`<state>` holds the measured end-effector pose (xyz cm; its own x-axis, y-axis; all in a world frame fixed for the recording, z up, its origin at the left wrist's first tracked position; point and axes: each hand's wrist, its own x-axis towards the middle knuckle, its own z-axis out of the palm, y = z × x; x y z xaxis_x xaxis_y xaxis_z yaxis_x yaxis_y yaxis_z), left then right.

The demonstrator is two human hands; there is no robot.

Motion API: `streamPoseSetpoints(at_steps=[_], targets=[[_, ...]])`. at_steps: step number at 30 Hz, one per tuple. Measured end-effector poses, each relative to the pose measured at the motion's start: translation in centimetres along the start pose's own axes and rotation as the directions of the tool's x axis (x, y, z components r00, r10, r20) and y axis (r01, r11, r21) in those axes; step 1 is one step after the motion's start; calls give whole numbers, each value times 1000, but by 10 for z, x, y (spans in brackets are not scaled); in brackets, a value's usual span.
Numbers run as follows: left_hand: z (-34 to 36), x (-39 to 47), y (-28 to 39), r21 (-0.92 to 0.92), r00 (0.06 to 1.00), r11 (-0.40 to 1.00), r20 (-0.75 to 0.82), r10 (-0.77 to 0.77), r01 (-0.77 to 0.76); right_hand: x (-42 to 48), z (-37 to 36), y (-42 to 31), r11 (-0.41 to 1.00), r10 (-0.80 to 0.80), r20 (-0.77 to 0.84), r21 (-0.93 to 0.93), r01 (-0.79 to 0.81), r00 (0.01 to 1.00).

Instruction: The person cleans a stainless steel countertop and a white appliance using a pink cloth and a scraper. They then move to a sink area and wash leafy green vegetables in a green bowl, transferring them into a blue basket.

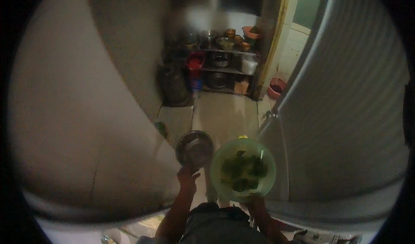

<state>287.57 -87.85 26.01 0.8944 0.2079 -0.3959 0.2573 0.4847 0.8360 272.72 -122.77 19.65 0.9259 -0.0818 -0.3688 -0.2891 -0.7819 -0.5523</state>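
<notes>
My left hand grips the near rim of a round metal bowl, whose inside is dim and shows no clear contents. To its right, a wide pale-green bowl is held at its near rim by my right hand. Several clumps of dark green leaves lie inside the green bowl. Both vessels are in front of my body, side by side above the floor. The fingers of my right hand are mostly hidden by the bowl's rim and shadow.
Walls flank me on the left and right. Ahead, a shelf unit holds pots, and a dark gas cylinder stands at its left. Beyond a doorway frame is a pink bucket. Tiled floor lies between.
</notes>
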Motion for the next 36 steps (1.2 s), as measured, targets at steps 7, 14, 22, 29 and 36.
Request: streamPoseSetpoints(at_steps=[7,14,22,29,36], targets=[[152,245,61,-126,996,992,-90,-26,15,215,-68,-59,948,-311,-294,-164,272,904],[186,428,60,295,889,844,37,457,-447,409,-95,-64,966,-259,-236,-54,253,937],[226,689,181,-142,917,935,-291,274,-325,564,-194,-72,971,-171,-537,47,233,826],[166,967,295,902,528,75,179,830,-424,694,-283,-192,-478,370,274,875,-71,888],[153,1235,371,967,823,-228,36,568,115,743,-231,-178,887,226,-489,461,30,842]])
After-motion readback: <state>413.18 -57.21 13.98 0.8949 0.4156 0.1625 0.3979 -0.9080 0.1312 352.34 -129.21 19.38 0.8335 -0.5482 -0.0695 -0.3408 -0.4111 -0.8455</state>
